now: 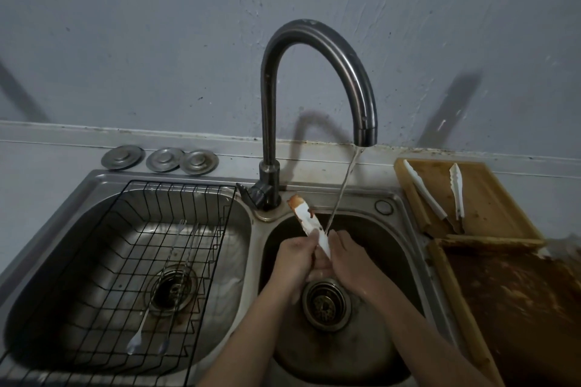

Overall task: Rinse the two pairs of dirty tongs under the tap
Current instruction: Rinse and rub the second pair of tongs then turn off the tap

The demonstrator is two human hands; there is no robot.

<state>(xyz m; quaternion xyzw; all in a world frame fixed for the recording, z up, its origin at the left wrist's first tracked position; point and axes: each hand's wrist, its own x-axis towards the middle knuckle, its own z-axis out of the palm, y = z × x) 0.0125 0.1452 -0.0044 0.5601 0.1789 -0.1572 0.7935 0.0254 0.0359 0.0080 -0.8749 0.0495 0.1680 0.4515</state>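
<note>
At far left, three round metal sink plugs (159,159) lie in a row on the counter (47,160) behind the double sink. In the left basin (78,229) a black wire rack (103,276) sits tilted, carrying two long-handled metal spoons (151,308) that lie side by side over the drain. The dark gooseneck tap (314,50) rises from the divider between the basins and arches to the right, and a thin stream of water (342,188) falls slantwise from its spout into the right basin (393,248).

There we see both hands at work over the drain (325,305). Our left hand (295,258) has its grip closed around the lower part of a pair of white tongs (309,221), whose upper end points up and left toward the tap base and is smeared with reddish-brown sauce. Our right hand (349,258) presses against the same tongs from the other side, fingers wrapped on the handle; the stream lands just where the two hands meet.

Further right, a second pair of white tongs (440,192) lies spread open on a stained wooden tray (490,207) on the counter beside the sink, well apart from the water. A second wooden tray (518,308), coated in brown residue, lies in front of it.
</note>
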